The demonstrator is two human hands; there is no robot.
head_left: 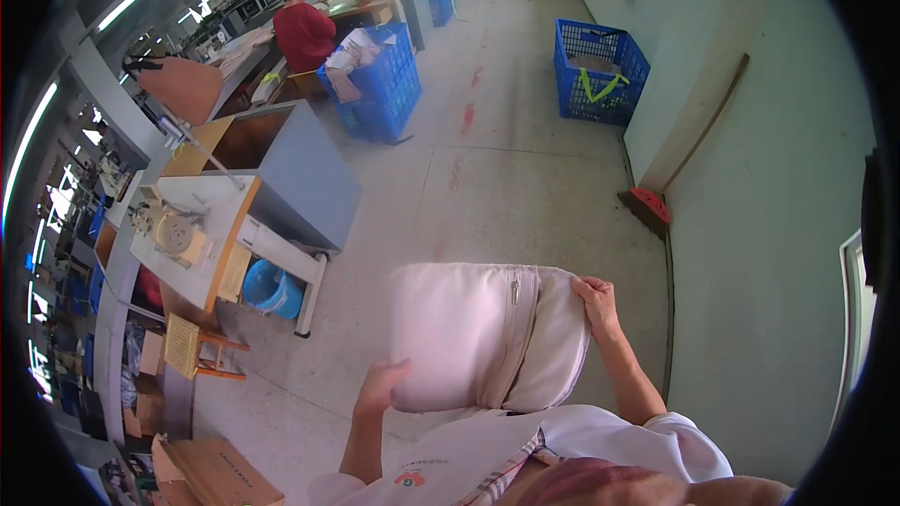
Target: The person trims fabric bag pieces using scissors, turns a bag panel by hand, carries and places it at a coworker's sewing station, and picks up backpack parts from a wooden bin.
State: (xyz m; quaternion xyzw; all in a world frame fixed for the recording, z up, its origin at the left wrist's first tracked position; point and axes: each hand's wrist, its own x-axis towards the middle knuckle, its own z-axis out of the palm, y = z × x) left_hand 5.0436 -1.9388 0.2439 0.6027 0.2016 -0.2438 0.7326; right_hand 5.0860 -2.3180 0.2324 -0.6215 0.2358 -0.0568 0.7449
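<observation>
The person is holding a folded pale pink garment (pixel 483 333) out front at twelve o'clock, its zipper seam running away from them; left hand (pixel 380 386) is gripping the near-left corner, right hand (pixel 597 305) pinching the far-right edge.

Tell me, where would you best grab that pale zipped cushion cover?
Probably by its two side edges, as both hands do now. The cushion cover is wide and floppy: the left hand takes the lower left corner, the right hand pinches the right edge, clear of the zip.

White short sleeves (pixel 647 436), small chest logo (pixel 410 479), bare forearms.
</observation>
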